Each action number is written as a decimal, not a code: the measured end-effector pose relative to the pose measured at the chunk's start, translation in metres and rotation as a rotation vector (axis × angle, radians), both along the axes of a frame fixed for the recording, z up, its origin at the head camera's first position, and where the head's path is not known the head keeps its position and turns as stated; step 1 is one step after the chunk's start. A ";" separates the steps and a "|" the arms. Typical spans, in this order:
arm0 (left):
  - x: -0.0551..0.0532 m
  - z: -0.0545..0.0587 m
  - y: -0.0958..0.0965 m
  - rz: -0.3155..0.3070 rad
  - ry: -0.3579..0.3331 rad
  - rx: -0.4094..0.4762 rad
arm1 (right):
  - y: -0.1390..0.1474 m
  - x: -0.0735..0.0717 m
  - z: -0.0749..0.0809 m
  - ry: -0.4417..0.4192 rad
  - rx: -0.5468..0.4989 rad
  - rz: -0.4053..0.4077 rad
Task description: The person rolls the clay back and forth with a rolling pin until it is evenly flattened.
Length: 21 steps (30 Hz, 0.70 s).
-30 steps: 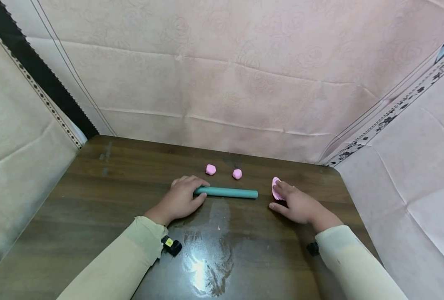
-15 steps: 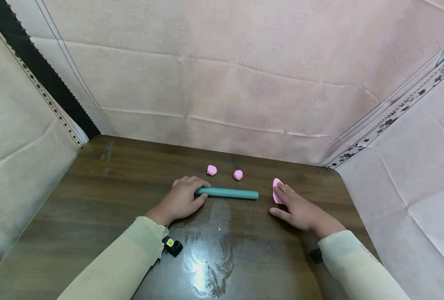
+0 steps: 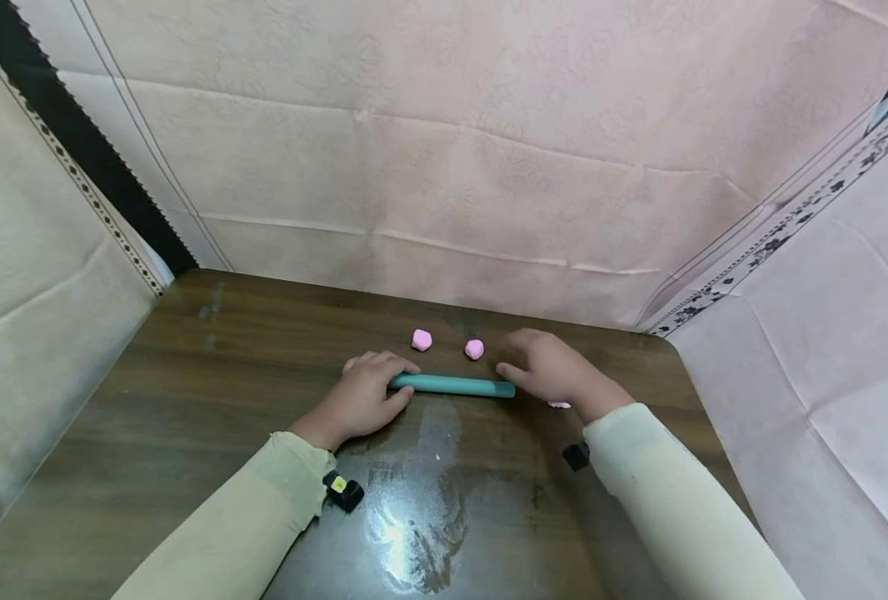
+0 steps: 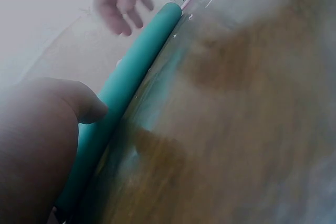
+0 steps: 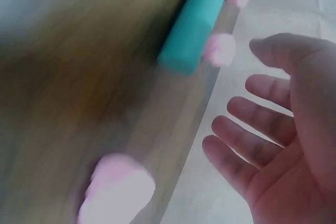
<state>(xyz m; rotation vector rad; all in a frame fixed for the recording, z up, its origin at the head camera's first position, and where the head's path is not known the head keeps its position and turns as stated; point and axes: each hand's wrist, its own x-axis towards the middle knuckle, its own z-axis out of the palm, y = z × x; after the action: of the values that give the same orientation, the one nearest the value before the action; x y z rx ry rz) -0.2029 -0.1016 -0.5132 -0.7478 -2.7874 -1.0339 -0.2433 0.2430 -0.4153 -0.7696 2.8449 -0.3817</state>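
Note:
My left hand [image 3: 365,396] holds one end of a teal rolling pin [image 3: 459,385], a plain straight cylinder lying on the table. In the left wrist view its thumb presses against the pin's side. Over the pin's other end, my right hand [image 3: 552,371] is raised with nothing in it. Its fingers are spread and relaxed in the right wrist view. Behind the pin sit two small pink lumps of modelling clay, a left lump [image 3: 421,339] and a right lump [image 3: 474,349]. A flattened pink clay piece [image 5: 115,190] lies beyond the pin's right end, mostly hidden under my right hand in the head view.
The brown wooden table [image 3: 264,333] has a wet-looking, shiny smear [image 3: 414,517] near its front. Pale patterned cloth [image 3: 444,167] hangs behind the table and along both sides. A small black device [image 3: 344,492] is strapped to my left wrist.
My right hand has lifted off the flattened pink clay and moved left, towards the pin's right end and the right lump. My left hand and the rolling pin have stayed put.

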 end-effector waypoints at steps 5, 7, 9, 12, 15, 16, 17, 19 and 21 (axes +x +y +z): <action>-0.002 -0.004 0.000 -0.004 0.011 -0.006 | -0.029 -0.017 -0.007 -0.010 -0.033 -0.023; -0.002 -0.005 -0.001 -0.005 0.012 -0.004 | -0.038 -0.023 -0.012 0.005 -0.023 -0.023; -0.002 -0.004 -0.001 -0.004 0.012 0.000 | -0.044 -0.028 -0.017 0.023 -0.013 -0.024; 0.000 -0.002 -0.001 -0.005 0.010 0.005 | -0.051 -0.033 -0.022 0.032 -0.010 -0.044; 0.001 0.000 -0.001 -0.005 0.009 0.005 | -0.055 -0.036 -0.025 0.017 -0.033 -0.076; 0.001 0.000 -0.001 -0.005 0.009 0.006 | -0.055 -0.037 -0.027 0.013 -0.037 -0.084; 0.001 0.000 -0.001 -0.005 0.010 0.005 | -0.056 -0.038 -0.028 0.010 -0.040 -0.091; 0.001 0.001 -0.001 -0.006 0.009 0.005 | -0.057 -0.038 -0.030 0.011 -0.045 -0.103; 0.001 0.001 -0.001 -0.006 0.011 0.005 | -0.057 -0.038 -0.031 0.016 -0.049 -0.110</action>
<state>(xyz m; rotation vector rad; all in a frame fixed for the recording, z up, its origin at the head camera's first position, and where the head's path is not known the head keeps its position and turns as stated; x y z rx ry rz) -0.2020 -0.1022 -0.5124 -0.7593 -2.7747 -1.0339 -0.2814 0.1856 -0.4464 -0.6291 2.9115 -0.4645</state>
